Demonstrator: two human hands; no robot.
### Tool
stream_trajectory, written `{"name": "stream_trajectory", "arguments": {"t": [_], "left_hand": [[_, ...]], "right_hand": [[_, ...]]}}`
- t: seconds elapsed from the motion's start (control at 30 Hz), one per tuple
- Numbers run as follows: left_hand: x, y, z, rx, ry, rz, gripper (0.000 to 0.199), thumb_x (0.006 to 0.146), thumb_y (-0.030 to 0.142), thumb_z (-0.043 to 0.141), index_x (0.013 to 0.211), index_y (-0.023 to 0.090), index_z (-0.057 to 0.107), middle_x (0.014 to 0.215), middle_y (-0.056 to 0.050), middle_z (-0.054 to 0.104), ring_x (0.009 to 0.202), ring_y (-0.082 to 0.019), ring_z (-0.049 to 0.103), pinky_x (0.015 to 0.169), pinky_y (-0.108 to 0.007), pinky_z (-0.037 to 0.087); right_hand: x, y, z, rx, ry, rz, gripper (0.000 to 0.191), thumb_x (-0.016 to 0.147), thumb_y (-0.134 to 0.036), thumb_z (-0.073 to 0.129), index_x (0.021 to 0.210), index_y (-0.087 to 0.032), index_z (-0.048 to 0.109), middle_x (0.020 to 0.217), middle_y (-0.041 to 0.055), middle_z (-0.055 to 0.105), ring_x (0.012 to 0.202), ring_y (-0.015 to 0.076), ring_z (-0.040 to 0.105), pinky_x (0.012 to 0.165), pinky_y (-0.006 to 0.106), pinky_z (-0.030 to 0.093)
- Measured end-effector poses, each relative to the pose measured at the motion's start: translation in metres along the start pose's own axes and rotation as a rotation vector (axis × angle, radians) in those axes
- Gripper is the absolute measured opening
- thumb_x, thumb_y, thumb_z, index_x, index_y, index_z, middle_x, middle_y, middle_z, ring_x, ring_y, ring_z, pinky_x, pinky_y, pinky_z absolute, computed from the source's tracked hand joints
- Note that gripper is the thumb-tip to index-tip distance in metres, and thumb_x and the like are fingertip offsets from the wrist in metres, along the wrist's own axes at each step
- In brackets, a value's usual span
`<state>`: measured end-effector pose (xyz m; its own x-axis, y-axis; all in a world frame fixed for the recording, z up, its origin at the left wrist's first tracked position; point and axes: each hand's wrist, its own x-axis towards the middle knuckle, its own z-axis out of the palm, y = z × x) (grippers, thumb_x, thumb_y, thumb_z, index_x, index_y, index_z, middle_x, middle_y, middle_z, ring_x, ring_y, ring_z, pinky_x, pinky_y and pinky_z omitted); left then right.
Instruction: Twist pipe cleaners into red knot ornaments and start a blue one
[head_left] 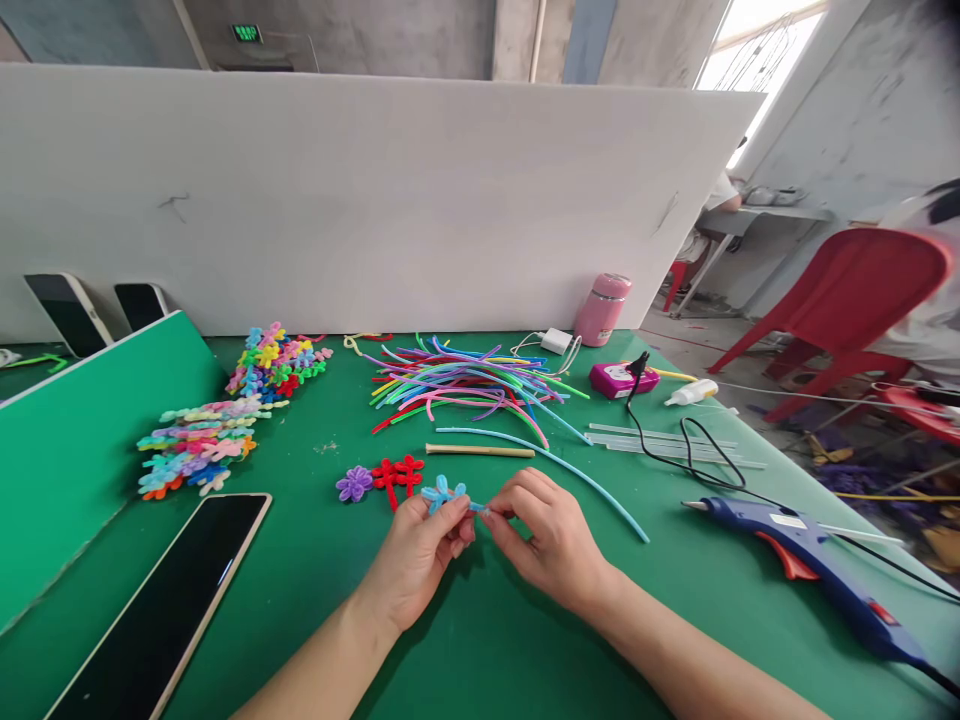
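Note:
My left hand [426,548] pinches a light blue pipe-cleaner flower [441,492] between thumb and fingers. Its short stem sticks out to the right, and the fingertips of my right hand [551,535] are closed on the stem's end. Just beyond my left hand lie a purple pipe-cleaner flower [355,484] and red pipe-cleaner flowers [397,474]. A thin wooden stick [480,451] rests behind my hands. One loose light blue pipe cleaner [592,482] curves past my right hand.
Loose pipe cleaners [465,375] are heaped at the back. Finished flowers [202,440] pile up at left, near a large phone [169,600]. A blue glue gun [799,560], its cable and clear glue sticks [667,442] lie right. A pink bottle [603,310] stands by the white partition [390,200].

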<state>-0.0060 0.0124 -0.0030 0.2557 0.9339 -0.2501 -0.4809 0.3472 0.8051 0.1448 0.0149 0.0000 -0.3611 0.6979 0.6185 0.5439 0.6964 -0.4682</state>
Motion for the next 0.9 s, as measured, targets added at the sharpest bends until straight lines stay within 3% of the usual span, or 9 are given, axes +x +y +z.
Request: {"name": "stream_trajectory", "arguments": {"t": [0.23, 0.4, 0.63, 0.77, 0.9], "left_hand": [[0.000, 0.000, 0.002, 0.119, 0.050, 0.093, 0.012, 0.070, 0.023, 0.063, 0.061, 0.015, 0.061, 0.056, 0.002, 0.055, 0.057, -0.009, 0.046, 0.054, -0.020, 0.036], [0.001, -0.004, -0.002, 0.295, 0.074, 0.198, 0.013, 0.071, 0.026, 0.061, 0.063, 0.016, 0.063, 0.061, 0.000, 0.056, 0.062, -0.011, 0.048, 0.059, -0.022, 0.038], [-0.003, 0.001, 0.003, 0.496, 0.078, 0.287, 0.014, 0.071, 0.027, 0.060, 0.061, 0.018, 0.062, 0.062, 0.000, 0.055, 0.062, -0.014, 0.049, 0.058, -0.023, 0.039], [-0.004, 0.003, 0.005, 0.554, 0.087, 0.295, 0.017, 0.071, 0.028, 0.060, 0.058, 0.017, 0.061, 0.058, 0.000, 0.054, 0.057, -0.012, 0.048, 0.055, -0.022, 0.038], [-0.003, 0.001, 0.004, 0.425, 0.074, 0.219, 0.020, 0.071, 0.028, 0.060, 0.055, 0.017, 0.057, 0.054, 0.001, 0.053, 0.052, -0.010, 0.043, 0.051, -0.022, 0.036]], "right_hand": [[0.002, -0.007, 0.009, 0.658, -0.070, 0.711, 0.027, 0.076, -0.037, 0.049, 0.059, -0.018, 0.042, 0.049, -0.0063, 0.032, 0.046, 0.0074, 0.026, 0.043, 0.021, 0.022], [0.004, -0.008, 0.011, 1.166, -0.075, 1.048, 0.029, 0.067, -0.035, 0.059, 0.057, -0.017, 0.039, 0.052, -0.0072, 0.028, 0.046, 0.0053, 0.018, 0.041, 0.019, 0.011], [0.006, -0.007, 0.008, 1.526, -0.062, 1.243, 0.023, 0.061, -0.021, 0.061, 0.056, -0.015, 0.039, 0.054, -0.0067, 0.029, 0.045, 0.0033, 0.017, 0.040, 0.015, 0.008], [0.007, -0.007, 0.008, 1.544, -0.064, 1.258, 0.021, 0.058, -0.018, 0.059, 0.056, -0.015, 0.039, 0.054, -0.0063, 0.031, 0.045, 0.0030, 0.019, 0.040, 0.015, 0.008], [0.007, -0.007, 0.008, 1.470, -0.029, 1.192, 0.021, 0.059, -0.019, 0.059, 0.056, -0.016, 0.038, 0.053, -0.0066, 0.030, 0.046, 0.0040, 0.019, 0.040, 0.016, 0.008]]}}
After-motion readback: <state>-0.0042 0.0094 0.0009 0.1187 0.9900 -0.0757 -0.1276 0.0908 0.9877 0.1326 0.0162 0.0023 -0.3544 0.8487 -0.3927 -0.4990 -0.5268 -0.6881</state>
